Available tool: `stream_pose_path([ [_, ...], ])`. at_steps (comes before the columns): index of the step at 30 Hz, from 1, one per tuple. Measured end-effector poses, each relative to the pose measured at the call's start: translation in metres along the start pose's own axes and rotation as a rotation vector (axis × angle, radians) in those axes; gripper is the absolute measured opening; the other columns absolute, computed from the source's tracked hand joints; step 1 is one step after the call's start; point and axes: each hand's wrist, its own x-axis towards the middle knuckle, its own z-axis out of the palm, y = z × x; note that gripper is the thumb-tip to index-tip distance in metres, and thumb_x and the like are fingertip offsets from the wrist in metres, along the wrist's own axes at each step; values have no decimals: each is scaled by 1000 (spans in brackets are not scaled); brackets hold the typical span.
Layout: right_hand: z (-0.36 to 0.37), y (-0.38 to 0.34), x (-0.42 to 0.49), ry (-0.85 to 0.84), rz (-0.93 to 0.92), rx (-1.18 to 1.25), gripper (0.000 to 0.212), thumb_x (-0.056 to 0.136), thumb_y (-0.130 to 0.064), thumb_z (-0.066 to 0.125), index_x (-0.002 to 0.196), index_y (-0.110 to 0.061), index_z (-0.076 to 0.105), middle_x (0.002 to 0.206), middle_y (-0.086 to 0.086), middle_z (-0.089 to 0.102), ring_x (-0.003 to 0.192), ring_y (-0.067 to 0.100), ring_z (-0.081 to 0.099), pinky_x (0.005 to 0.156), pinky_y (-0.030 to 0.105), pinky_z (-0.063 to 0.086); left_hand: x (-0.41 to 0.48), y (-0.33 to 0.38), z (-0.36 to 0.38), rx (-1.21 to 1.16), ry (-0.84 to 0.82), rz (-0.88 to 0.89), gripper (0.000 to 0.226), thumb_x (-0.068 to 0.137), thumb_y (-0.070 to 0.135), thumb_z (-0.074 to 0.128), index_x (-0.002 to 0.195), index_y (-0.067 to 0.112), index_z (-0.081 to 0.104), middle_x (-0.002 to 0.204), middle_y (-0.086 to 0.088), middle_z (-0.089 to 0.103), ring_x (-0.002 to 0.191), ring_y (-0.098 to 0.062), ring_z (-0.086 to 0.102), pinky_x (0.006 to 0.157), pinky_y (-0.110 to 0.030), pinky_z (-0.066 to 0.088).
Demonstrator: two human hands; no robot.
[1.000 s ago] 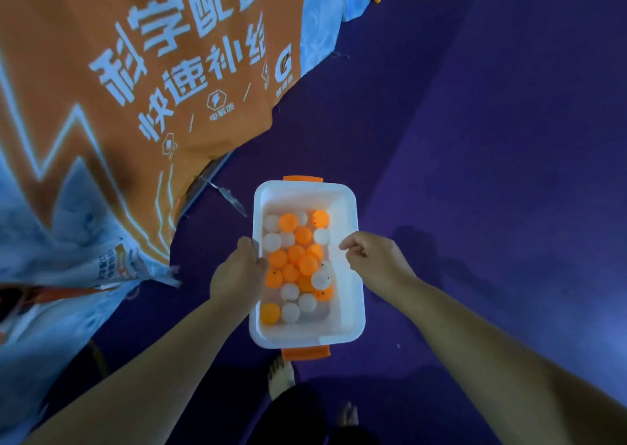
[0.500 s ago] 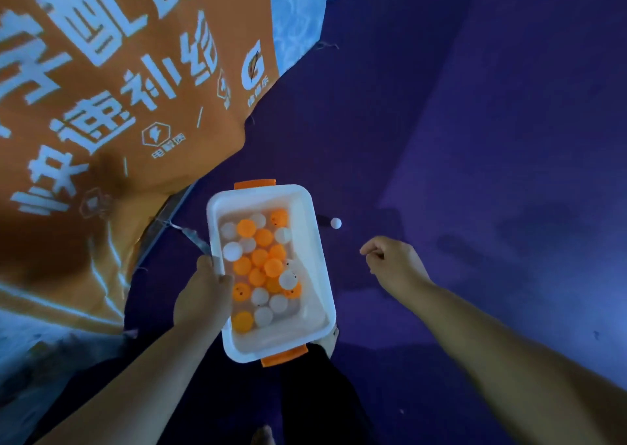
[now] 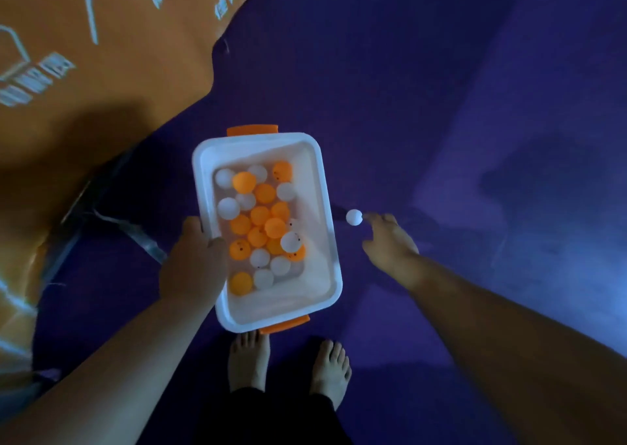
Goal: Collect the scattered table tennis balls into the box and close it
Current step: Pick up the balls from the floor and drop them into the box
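A white plastic box (image 3: 324, 207) with orange end clips is held above the purple floor, with no lid on it. Several orange and white table tennis balls (image 3: 263, 220) lie inside. My left hand (image 3: 193, 261) grips the box by its left rim, thumb over the edge. A single white ball (image 3: 354, 216) lies on the floor just right of the box. My right hand (image 3: 388, 241) reaches down beside it, fingers apart, one fingertip touching or nearly touching the ball.
An orange and blue printed banner (image 3: 101, 81) stands along the left, with a dark metal foot (image 3: 78, 214) at its base. My bare feet (image 3: 288, 363) stand on the purple floor (image 3: 441, 105) below the box.
The view has dropped closer to the floor. My right hand has moved from the box rim out to the right and down to the loose white ball. The left hand keeps hold of the box.
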Motion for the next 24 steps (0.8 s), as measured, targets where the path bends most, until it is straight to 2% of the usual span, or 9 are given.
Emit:
stream_pose_path([
  [2, 20, -5, 34, 47, 11, -51, 57, 92, -17, 47, 144, -30, 29, 136, 6, 35, 99, 32, 56, 69, 31, 40, 19, -7, 16, -2, -3, 21, 9, 89, 16, 46, 97, 15, 41, 74, 4, 47, 79, -29, 50, 71, -39, 39],
  [6, 56, -14, 79, 103, 28, -159, 55, 95, -25, 47, 144, -34, 25, 138, 7, 30, 118, 31, 45, 85, 38, 42, 45, -22, 42, -49, -20, 55, 8, 87, 16, 48, 93, 18, 42, 76, 4, 52, 80, -29, 54, 76, -42, 45],
  [10, 87, 2, 84, 95, -16, -192, 40, 92, -9, 47, 129, -24, 43, 126, 9, 33, 106, 33, 48, 80, 39, 44, 49, -30, 50, -76, -44, 89, 10, 87, 17, 49, 95, 18, 45, 80, 2, 56, 79, -26, 57, 76, -44, 49],
  [13, 91, 19, 61, 107, 78, 37, 28, 93, -12, 47, 120, -14, 47, 121, 14, 35, 87, 37, 54, 69, 35, 41, 41, -31, 44, -52, -52, 101, 7, 88, 17, 48, 94, 17, 45, 79, 2, 55, 76, -23, 56, 70, -40, 47],
  [15, 78, 18, 34, 303, 121, 314, 29, 92, -17, 53, 119, -11, 48, 119, 14, 40, 79, 32, 52, 67, 31, 37, 31, -26, 34, 6, -46, 110, 6, 90, 18, 45, 94, 15, 43, 77, 0, 54, 74, -25, 54, 66, -37, 42],
  [17, 54, 7, 3, 548, 25, 499, 32, 91, -19, 57, 120, -6, 50, 115, 11, 46, 82, 14, 45, 69, 24, 37, 18, -15, 22, 62, -35, 123, 8, 92, 19, 44, 95, 12, 42, 82, -6, 57, 77, -31, 55, 65, -37, 39],
  [19, 23, -6, -35, 700, -147, 578, 35, 90, -20, 55, 119, -2, 51, 108, 6, 48, 82, 1, 40, 67, 7, 37, -1, 1, 8, 108, -43, 141, 11, 92, 20, 45, 97, 11, 42, 91, -11, 61, 85, -36, 57, 68, -39, 41],
  [22, -32, -23, -91, 697, -366, 522, 44, 88, -31, 51, 121, -2, 51, 106, -2, 47, 78, -3, 42, 69, 0, 38, -35, 36, -24, 148, -84, 199, 13, 92, 23, 46, 99, 13, 43, 88, -10, 62, 85, -36, 59, 71, -40, 43],
  [24, -70, -32, -122, 655, -402, 431, 55, 85, -40, 51, 127, -5, 47, 108, -3, 47, 76, -3, 46, 63, 3, 40, -59, 65, -51, 166, -139, 225, 11, 92, 25, 45, 98, 15, 43, 81, -4, 58, 79, -31, 58, 67, -37, 42],
])
